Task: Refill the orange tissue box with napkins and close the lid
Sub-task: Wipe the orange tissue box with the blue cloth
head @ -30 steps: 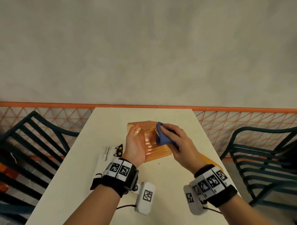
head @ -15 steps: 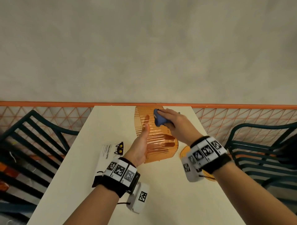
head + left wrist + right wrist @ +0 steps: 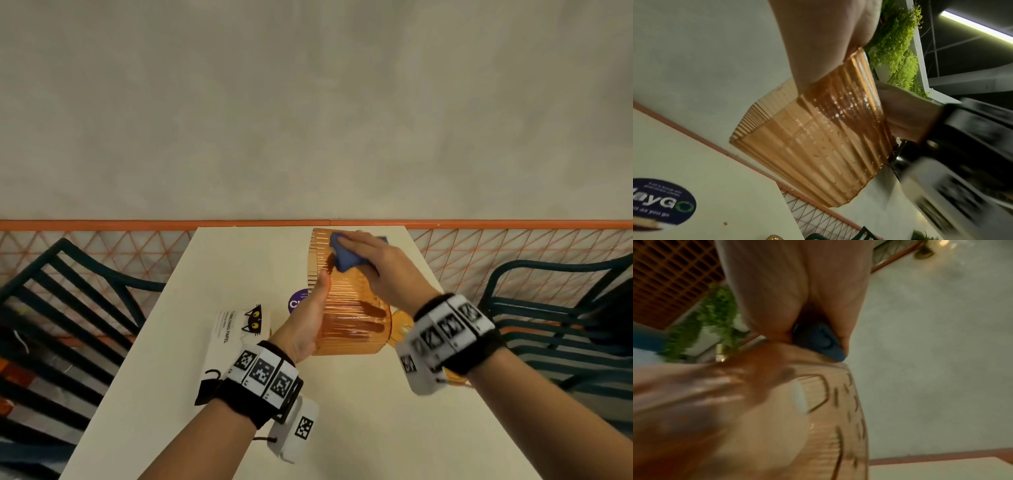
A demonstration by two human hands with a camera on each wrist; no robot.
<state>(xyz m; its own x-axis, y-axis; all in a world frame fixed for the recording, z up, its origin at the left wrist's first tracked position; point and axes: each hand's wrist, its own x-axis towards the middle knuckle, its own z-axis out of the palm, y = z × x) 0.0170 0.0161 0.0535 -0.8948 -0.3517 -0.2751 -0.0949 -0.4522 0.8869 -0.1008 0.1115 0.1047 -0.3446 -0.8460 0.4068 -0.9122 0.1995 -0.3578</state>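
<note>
Room: plain grey-beige wall fills the upper half of the head view, orange rail + orange lattice panel (image 3: 513,253) along its foot, dark green slatted chairs (image 3: 61,308) either side. Cream table (image 3: 342,428) runs away from the person twd the wall. On it, L of centre: white napkin pack w/ cat print (image 3: 239,329), round purple sticker (image 3: 296,301) just beyond; an orange piece, prob. the lid (image 3: 399,325), lies flat on the R, mostly hidden behind the R wrist, so can't confirm. Orange tissue box (image 3: 349,308): ribbed, translucent, held up off the table betw. both hands, long axis pointing away from the person, far end higher. Left hand (image 3: 308,325) is the near one, on the box's L side, thumb along the outer wall, fingers showing through the plastic as if inside = gripping that wall. Right hand (image 3: 373,267) on the far upper end, fingers curled on a blue cloth (image 3: 346,258) pressed to the box; R wrist view shows the cloth pinched betw. thumb + fingers. Judgement: wiping stage, refill not begun; pack lies nearest the L hand, so box likely goes down first.
</note>
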